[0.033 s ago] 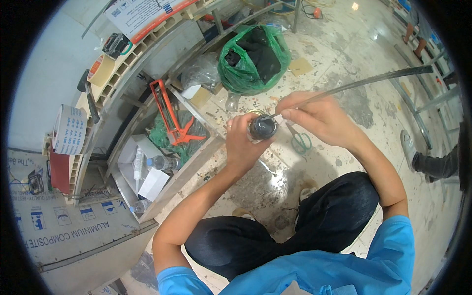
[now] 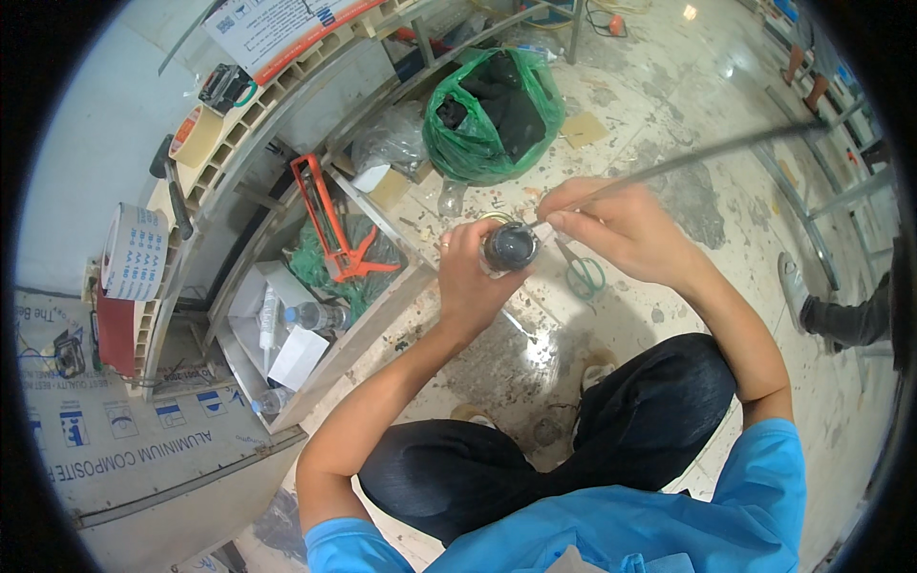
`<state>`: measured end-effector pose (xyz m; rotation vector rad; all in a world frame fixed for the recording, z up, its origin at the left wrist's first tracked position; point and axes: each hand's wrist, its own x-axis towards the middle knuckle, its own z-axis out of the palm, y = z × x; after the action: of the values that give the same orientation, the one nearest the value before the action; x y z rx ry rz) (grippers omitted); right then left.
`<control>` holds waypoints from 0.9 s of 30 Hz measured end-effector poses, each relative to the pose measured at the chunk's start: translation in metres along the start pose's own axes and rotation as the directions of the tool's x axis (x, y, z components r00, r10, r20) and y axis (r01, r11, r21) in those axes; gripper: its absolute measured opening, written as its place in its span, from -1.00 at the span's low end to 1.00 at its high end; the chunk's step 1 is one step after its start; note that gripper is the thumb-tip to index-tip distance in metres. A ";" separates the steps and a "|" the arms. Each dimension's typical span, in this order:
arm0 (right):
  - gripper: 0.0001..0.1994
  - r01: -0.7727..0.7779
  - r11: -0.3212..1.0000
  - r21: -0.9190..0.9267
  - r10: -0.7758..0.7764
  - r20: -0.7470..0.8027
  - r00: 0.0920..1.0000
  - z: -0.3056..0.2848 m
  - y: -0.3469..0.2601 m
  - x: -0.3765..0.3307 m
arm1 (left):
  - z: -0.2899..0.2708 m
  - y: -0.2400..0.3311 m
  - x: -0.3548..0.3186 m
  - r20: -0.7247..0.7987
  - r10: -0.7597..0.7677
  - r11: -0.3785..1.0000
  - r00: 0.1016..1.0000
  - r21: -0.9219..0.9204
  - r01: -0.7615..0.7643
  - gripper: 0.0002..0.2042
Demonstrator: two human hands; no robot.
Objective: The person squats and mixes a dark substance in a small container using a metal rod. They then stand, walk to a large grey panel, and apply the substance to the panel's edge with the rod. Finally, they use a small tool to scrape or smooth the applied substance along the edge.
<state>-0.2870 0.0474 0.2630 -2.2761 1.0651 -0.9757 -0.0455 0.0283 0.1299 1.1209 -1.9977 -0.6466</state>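
The person crouches over a dusty tiled floor (image 2: 669, 105), and the left hand (image 2: 468, 277) is wrapped around a small dark round container (image 2: 509, 246), fingers curled about its side so that its top faces up toward the camera. The right hand (image 2: 621, 229) pinches the near end of a long thin grey strip (image 2: 707, 158) between thumb and fingertips, right at the container's rim; the strip runs away to the upper right and bows along its length. Both hands are closed on what they hold, the left grip a full wrap, the right a fine pinch. The container looks light and rigid, easy to steady in one palm, though its smooth side could turn in the hand, so a hold around the body below the rim seems soundest. The strip appears slender and springy; being so long, it will likely whip or sag if held only at the tip, and a hold close to the working end gives the most control. Green-handled scissors (image 2: 585, 275) lie on the floor just beyond the right hand, a green plastic bag (image 2: 492, 115) sits farther off, and an orange caulking gun (image 2: 330, 220) rests in the open frame to the left.
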 end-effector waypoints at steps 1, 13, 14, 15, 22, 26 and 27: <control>-0.76 -0.044 0.998 0.037 0.042 0.031 0.999 0.000 -0.001 0.000 | 0.000 0.000 0.000 0.001 0.000 1.000 1.000 -0.005 0.000 -0.28; -0.76 -0.051 0.993 0.103 0.050 0.014 0.999 0.005 -0.001 -0.003 | -0.001 0.002 -0.001 -0.005 -0.022 1.000 1.000 -0.020 0.021 -0.27; -0.75 -0.049 0.998 0.042 0.048 0.025 0.999 0.005 0.000 -0.004 | -0.001 0.002 -0.001 -0.009 -0.028 0.999 1.000 -0.019 0.027 -0.27; -0.74 -0.040 0.999 -0.021 0.041 0.017 0.999 0.005 0.001 -0.004 | -0.001 0.002 -0.001 -0.008 -0.026 0.999 1.000 -0.022 0.026 -0.30; -0.73 -0.051 0.998 0.026 0.050 0.017 0.999 0.005 0.000 -0.003 | 0.000 0.002 -0.001 0.002 -0.033 0.999 0.999 -0.024 0.033 -0.30; -0.75 -0.025 0.999 0.036 0.025 0.001 1.000 0.004 -0.005 -0.001 | -0.001 0.002 -0.001 -0.020 -0.016 0.999 1.000 -0.047 0.015 -0.34; -0.74 -0.003 0.999 0.043 0.004 -0.025 1.000 0.004 -0.005 -0.001 | -0.001 0.003 -0.001 -0.027 -0.012 0.999 1.000 -0.046 0.011 -0.34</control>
<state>-0.2816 0.0516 0.2635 -2.2319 1.0479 -1.0182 -0.0460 0.0303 0.1318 1.1090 -1.9455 -0.6762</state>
